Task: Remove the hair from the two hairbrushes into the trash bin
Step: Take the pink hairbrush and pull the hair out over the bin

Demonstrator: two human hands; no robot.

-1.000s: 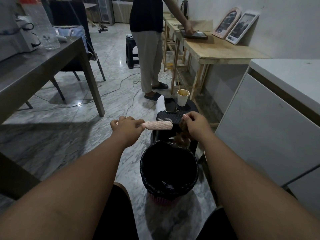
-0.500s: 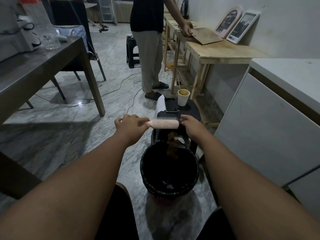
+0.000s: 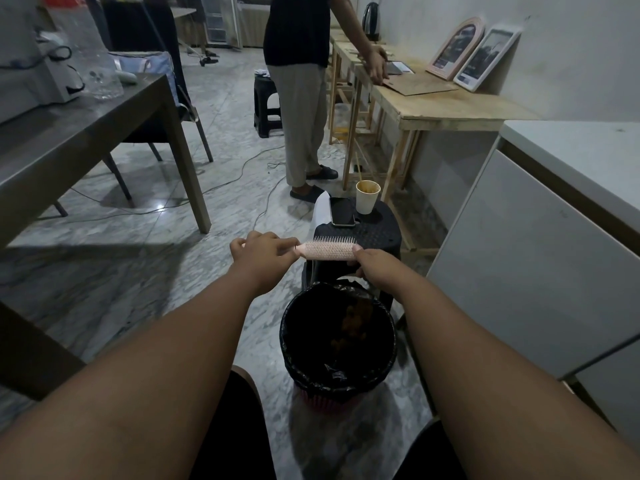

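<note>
A pink hairbrush (image 3: 327, 250) is held level above the trash bin (image 3: 337, 341), bristles pointing up. My left hand (image 3: 265, 252) grips its handle. My right hand (image 3: 375, 266) pinches the far end of the brush head. The bin is lined with a black bag, and a brown clump of hair (image 3: 353, 322) lies inside it against the far right wall. Only one hairbrush is in view.
A black stool (image 3: 375, 233) behind the bin carries a phone (image 3: 341, 211) and a paper cup (image 3: 367, 196). A person (image 3: 301, 98) stands at a wooden table (image 3: 446, 109). A grey table (image 3: 69, 133) is on the left, a white cabinet (image 3: 540, 265) on the right.
My right hand let go of the brown hair clump, which fell into the bin. That hand then came back up to the tip of the brush head.
</note>
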